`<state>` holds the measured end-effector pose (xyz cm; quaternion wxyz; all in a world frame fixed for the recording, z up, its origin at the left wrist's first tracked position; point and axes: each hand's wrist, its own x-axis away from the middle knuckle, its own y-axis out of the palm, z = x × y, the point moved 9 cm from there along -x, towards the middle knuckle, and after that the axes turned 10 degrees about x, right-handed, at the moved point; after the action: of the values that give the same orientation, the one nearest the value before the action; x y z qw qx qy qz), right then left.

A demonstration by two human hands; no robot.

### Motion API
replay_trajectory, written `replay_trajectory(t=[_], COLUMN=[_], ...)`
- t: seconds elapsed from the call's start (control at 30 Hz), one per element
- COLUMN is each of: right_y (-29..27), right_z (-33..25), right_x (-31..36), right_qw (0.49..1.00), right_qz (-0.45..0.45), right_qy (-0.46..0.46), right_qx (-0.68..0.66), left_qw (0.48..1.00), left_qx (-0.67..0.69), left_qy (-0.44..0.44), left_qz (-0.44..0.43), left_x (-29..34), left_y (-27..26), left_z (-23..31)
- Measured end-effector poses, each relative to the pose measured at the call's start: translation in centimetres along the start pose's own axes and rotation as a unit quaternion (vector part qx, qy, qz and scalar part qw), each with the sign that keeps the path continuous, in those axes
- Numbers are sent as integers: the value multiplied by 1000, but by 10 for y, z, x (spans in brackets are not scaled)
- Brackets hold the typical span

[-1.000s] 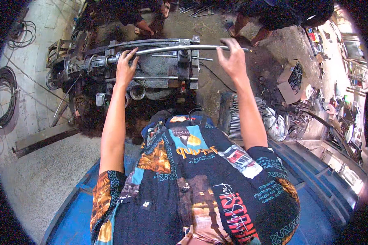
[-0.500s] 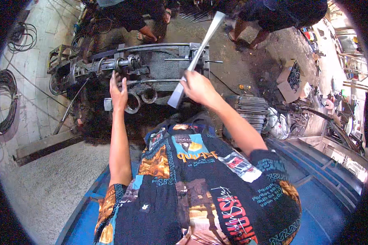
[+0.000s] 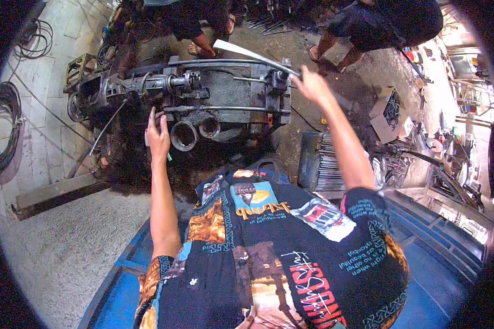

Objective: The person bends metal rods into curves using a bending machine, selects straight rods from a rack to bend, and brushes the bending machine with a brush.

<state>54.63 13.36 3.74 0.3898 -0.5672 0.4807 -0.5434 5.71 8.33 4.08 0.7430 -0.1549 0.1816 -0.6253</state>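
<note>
My right hand (image 3: 313, 86) grips one end of a long, flat, pale metal strip (image 3: 250, 54). The strip points left and slants over the far right part of a lathe-like machine (image 3: 241, 109). Beside the machine's near rail is my left hand (image 3: 158, 135), fingers spread and apart, holding nothing. Whether its fingertips touch the machine cannot be made out. Beyond that hand lies the machine's metal spindle (image 3: 173, 83). Two round metal rings or pipe ends, a larger one (image 3: 184, 136) and a smaller one (image 3: 209, 127), sit just right of my left hand.
Two people stand beyond the machine, their feet (image 3: 202, 51) near its far side. To the right are a ribbed metal motor-like block (image 3: 326, 162) and a cardboard box (image 3: 383, 123) of metal pieces. Coiled cable (image 3: 6, 129) lies at left; blue metal framing (image 3: 417, 274) surrounds me.
My right hand has moved right and away from me, swinging the strip from upright to pointing left; it now holds an end instead of the middle. My left hand has lowered slightly.
</note>
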Motion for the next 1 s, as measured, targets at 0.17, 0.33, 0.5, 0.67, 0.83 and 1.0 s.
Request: replay_trajectory(t=[0.17, 0.33, 0.5, 0.67, 0.83, 1.0], right_y=[11, -7, -23, 10, 73, 62], right_z=[-89, -137, -11, 70, 86, 68], right_x=[83, 60, 17, -26, -82, -154], right_qw=[978, 937, 899, 771, 551, 376], right_qz=[6, 2, 142, 123, 93, 85], right_qy=[21, -113, -27, 134, 276, 150], right_qx=[-206, -330, -413, -611, -782, -910], left_qw=[999, 998, 984, 952, 951, 942], left_qx=[-18, 19, 43, -60, -164, -241], left_qy=[-42, 1, 61, 34, 44, -4], left_qz=[-22, -59, -160, -298, -258, -234], left_x=[0, -28, -24, 21, 30, 22], left_y=[13, 43, 94, 168, 171, 160], left_z=[-9, 34, 78, 89, 104, 88])
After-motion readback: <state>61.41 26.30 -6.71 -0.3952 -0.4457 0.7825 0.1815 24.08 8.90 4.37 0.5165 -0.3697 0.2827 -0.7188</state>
